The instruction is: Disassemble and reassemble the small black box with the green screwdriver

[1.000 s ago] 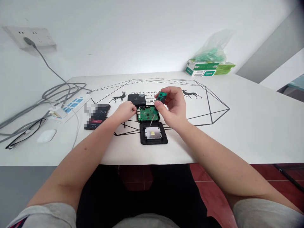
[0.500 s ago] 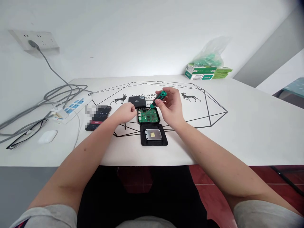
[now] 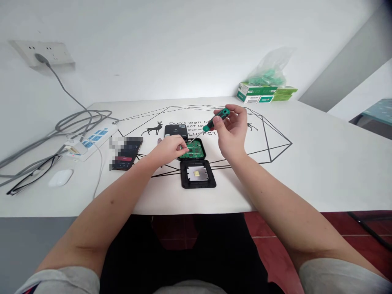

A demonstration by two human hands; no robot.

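A green-and-black screwdriver (image 3: 217,119) is gripped in my right hand (image 3: 234,132), its thin shaft slanting down to the left toward a green circuit board (image 3: 196,152). The board sits in an open black case (image 3: 204,157). Over the board's left side, my left hand (image 3: 170,149) has its fingertips pinched together by the screwdriver's tip; whether they hold something small is hidden. Directly in front of the case lies a black cover (image 3: 184,181) with a silver metal plate (image 3: 200,172) and a pale yellow pad. Another black box (image 3: 176,130) stands behind.
To the left are a phone (image 3: 130,151), a white power strip (image 3: 92,141), coiled grey cable (image 3: 70,120), glasses (image 3: 30,179) and a white earbud case (image 3: 61,177). Green-and-white boxes (image 3: 259,90) with a plastic bag (image 3: 271,69) stand at the back right.
My left hand has moved right, from beside the case to over the board. My right hand has drawn back up and right with the screwdriver, which now leans lower.
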